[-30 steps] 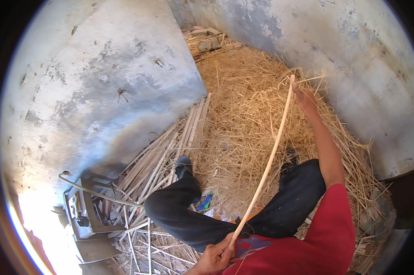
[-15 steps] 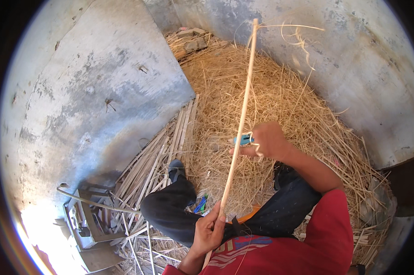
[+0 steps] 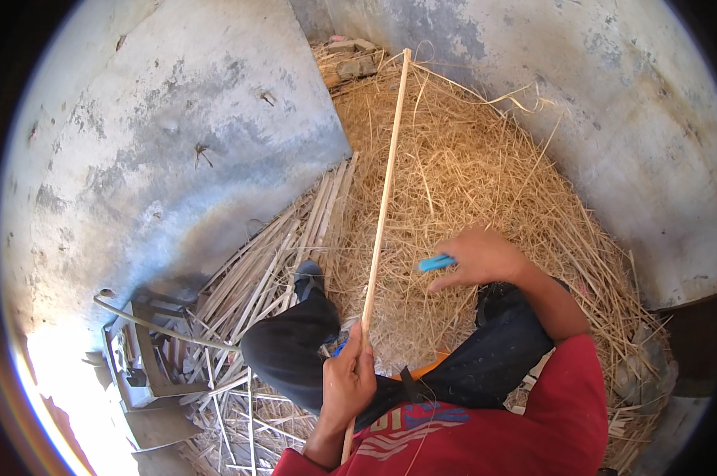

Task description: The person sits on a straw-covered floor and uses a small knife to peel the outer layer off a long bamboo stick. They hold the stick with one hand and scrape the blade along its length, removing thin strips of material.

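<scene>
My left hand (image 3: 347, 382) is wrapped round the lower part of a long, pale wooden stick (image 3: 385, 186), which may be split bamboo. The stick slants up and away from my lap, with a thin curled shaving (image 3: 485, 98) hanging off its far tip. To the right of the stick, and apart from it, my right hand (image 3: 485, 258) grips a small blue hand tool (image 3: 437, 262). Most of that tool is hidden in the fingers, so its exact kind does not show.
A deep heap of straw-like shavings (image 3: 469, 166) covers the floor ahead. Long strips (image 3: 323, 210) lie in a pile at the left, beside a grey wall panel (image 3: 216, 103). A box-like wooden frame (image 3: 140, 357) stands at the lower left. A curved wall (image 3: 612, 135) bounds the right.
My right hand with the blue tool has moved away from the stick, to the right and slightly nearer me. The stick has tipped left, and the curl at its tip has dropped.
</scene>
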The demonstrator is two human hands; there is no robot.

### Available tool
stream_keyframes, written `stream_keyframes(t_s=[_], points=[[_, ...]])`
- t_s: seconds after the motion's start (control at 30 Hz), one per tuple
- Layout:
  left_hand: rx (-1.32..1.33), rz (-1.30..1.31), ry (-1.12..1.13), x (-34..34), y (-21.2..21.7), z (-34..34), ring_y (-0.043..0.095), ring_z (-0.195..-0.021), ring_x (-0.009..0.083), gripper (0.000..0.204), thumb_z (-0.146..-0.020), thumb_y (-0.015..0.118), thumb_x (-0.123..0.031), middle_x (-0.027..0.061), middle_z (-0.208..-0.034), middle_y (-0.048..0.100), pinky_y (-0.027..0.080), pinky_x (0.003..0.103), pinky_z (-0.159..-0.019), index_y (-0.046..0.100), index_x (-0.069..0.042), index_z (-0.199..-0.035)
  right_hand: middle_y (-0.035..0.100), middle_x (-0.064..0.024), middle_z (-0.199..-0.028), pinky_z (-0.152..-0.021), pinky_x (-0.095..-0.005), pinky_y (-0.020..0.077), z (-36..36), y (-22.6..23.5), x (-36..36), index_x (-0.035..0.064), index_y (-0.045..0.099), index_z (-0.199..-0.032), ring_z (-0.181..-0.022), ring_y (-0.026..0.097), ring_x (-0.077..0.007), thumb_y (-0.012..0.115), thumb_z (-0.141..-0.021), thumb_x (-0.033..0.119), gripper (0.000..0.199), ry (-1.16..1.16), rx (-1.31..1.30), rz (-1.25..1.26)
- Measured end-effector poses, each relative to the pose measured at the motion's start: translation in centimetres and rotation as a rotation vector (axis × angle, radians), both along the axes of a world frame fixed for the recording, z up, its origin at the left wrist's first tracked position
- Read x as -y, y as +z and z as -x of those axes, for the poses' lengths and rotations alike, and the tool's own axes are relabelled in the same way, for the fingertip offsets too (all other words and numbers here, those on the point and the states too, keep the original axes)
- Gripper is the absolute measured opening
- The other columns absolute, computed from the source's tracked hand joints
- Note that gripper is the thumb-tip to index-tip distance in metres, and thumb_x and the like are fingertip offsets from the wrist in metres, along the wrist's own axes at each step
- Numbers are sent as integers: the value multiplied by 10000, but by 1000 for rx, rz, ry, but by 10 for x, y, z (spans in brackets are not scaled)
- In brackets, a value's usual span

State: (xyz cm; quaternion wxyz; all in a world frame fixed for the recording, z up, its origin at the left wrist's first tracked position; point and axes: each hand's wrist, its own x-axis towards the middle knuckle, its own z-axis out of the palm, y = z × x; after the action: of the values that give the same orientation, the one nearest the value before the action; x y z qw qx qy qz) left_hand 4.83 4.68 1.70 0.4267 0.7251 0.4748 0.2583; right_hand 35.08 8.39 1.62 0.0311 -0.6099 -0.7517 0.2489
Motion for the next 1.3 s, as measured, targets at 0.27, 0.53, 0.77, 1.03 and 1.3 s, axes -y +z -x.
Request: stream_keyframes(t_s=[0.27,0.53,0.77,1.03,1.3], points=[[11,30,-34,-1,-13,0,540,-561,113,416,-898,539,-35,153,-649,570,446,279,-528,489,72,-1297,585,-86,-570,-463,-389,448,63,-27,1,80,605,-682,-496,590,-286,572,-757,729,655,-61,-156,-366],[-1,-11,-52,-3,-3,-5,525,-553,96,420,-900,541,-36,163,-620,541,433,272,-514,483,75,-1301,516,-62,-491,-408,-370,410,41,-42,-25,108,520,-554,-409,534,-246,581,-726,746,663,-134,-59,-689],[35,-8,-39,0,-8,-3,531,-562,89,410,-897,524,-9,155,-615,542,433,265,-518,481,99,-1290,461,-42,-452,-372,-350,376,67,-43,-8,126,459,-514,-381,505,-220,569,-740,742,665,-11,-72,-793],[18,-30,-32,-1,-7,-4,509,-535,86,414,-890,537,-18,157,-609,524,424,261,-500,492,83,-1289,463,-27,-444,-353,-327,357,66,-49,-11,134,454,-504,-366,493,-188,538,-739,771,683,-28,-49,-843],[66,-8,-54,-1,-17,-3,493,-531,80,421,-895,538,-20,126,-590,510,419,257,-498,484,81,-1300,466,-32,-436,-364,-345,385,40,-53,-32,134,485,-512,-365,499,-197,519,-739,785,690,-205,30,-777]])
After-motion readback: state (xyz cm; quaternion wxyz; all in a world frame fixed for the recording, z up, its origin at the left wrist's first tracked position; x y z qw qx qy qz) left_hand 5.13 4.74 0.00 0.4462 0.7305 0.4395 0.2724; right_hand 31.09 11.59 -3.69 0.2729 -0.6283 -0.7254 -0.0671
